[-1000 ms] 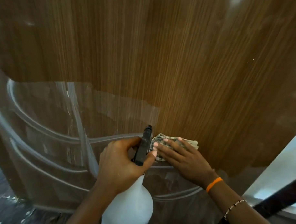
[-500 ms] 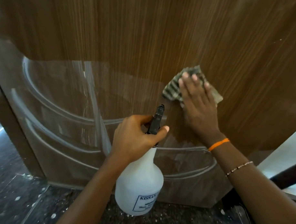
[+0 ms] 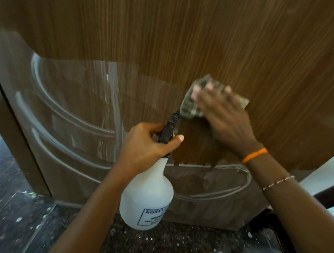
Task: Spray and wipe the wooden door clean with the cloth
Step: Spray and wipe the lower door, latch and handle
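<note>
Head view: spray bottle (image 3: 146, 197) before door (image 3: 184, 41)

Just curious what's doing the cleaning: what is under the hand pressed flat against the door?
A checked cloth lies under the right hand, its edges showing past the fingers. It presses on the wooden door. The cloth's middle and the wood behind it are covered.

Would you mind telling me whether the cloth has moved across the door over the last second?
Yes. The cloth, pressed flat by the right hand, has risen from the upper curved moulding line onto the bare wood grain above it.
</note>
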The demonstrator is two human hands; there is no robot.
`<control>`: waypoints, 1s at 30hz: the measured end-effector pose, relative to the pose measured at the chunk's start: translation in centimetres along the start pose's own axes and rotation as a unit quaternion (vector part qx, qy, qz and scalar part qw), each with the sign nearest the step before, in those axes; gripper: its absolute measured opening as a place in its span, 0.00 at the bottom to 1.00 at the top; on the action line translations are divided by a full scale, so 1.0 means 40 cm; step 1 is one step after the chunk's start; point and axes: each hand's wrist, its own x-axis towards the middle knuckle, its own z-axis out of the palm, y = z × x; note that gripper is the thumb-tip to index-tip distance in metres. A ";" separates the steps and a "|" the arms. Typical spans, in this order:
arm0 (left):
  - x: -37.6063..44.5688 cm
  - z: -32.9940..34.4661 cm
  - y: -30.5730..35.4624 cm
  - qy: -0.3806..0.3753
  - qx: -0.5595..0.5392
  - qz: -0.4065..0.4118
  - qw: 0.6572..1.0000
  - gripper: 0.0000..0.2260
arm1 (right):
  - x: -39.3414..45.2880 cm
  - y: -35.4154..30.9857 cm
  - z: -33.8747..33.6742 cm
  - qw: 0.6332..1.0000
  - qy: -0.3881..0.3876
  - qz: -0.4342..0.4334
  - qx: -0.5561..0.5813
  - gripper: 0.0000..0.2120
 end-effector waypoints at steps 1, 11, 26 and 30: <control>0.001 -0.003 -0.002 -0.005 0.001 0.001 1.000 0.18 | 0.037 0.016 -0.010 0.999 0.030 0.041 0.000 0.24; 0.012 -0.073 -0.056 0.031 0.026 0.066 0.997 0.12 | -0.140 -0.193 0.112 0.982 -0.093 -0.162 0.039 0.22; 0.015 -0.194 -0.086 0.009 -0.009 0.076 0.997 0.18 | 0.265 -0.117 0.004 0.989 0.074 0.127 0.026 0.23; 0.028 -0.193 -0.085 0.016 0.002 0.079 0.997 0.15 | 0.152 -0.204 0.062 0.998 -0.012 0.014 0.059 0.26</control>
